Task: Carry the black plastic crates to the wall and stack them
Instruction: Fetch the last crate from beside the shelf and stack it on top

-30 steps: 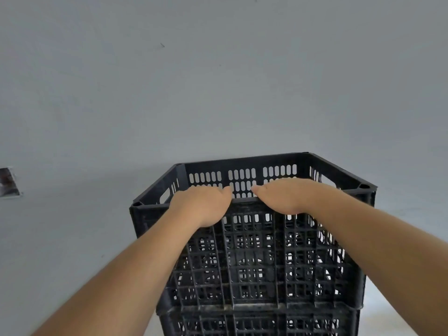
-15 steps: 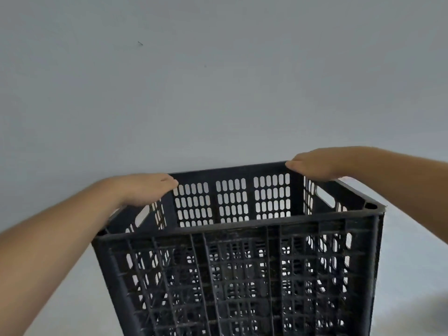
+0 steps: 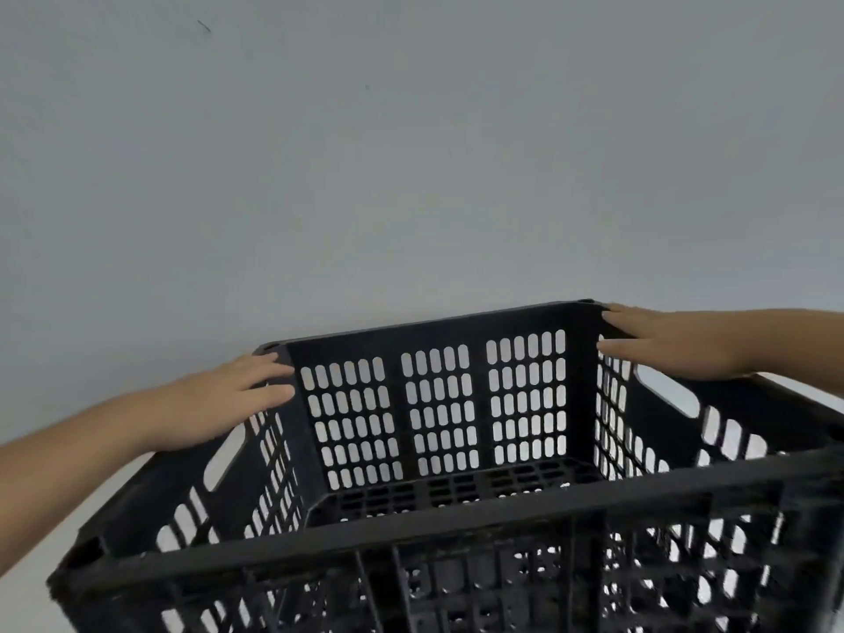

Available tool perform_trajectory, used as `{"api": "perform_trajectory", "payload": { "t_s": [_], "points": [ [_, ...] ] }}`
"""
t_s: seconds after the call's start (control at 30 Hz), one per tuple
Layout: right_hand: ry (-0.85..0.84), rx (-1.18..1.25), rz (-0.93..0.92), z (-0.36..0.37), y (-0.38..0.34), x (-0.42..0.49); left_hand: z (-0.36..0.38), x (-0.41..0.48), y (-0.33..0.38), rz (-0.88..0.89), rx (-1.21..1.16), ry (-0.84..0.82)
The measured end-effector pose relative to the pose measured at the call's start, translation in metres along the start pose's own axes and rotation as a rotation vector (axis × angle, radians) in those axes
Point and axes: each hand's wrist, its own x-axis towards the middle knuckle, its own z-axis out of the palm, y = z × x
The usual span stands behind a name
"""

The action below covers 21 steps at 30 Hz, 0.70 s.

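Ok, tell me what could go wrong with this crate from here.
1. The left hand and right hand lie flat on the black plastic crate at its far corners, not gripping; if it tips, they may not catch it.
2. The fingers reach toward the wall; pushing further could pinch them.
3. What the crate rests on is out of view, so misalignment could go unnoticed.

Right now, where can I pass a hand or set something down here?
Inside the crate, the floor lies bare. The left handle slot and right handle slot are open, beside the left hand and right hand. Crowded: the two far corners, where straight fingers rest.
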Motion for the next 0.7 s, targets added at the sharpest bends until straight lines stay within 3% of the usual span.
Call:
{"api": "perform_trajectory", "payload": {
  "t_s": [0.27, 0.47, 0.7],
  "points": [
    [-0.024, -0.070, -0.001, 0.003, 0.003, 0.007, 0.005, 0.001, -0.001, 0.017, -0.106, 0.050],
    [-0.039, -0.247, 0.044, -0.003, -0.010, 0.014, -0.003, 0.010, 0.008, -0.063, 0.219, -0.057],
    [0.093, -0.286, -0.146, -0.020, -0.087, 0.055, -0.026, 0.061, 0.080, 0.022, 0.224, 0.003]
  ]
}}
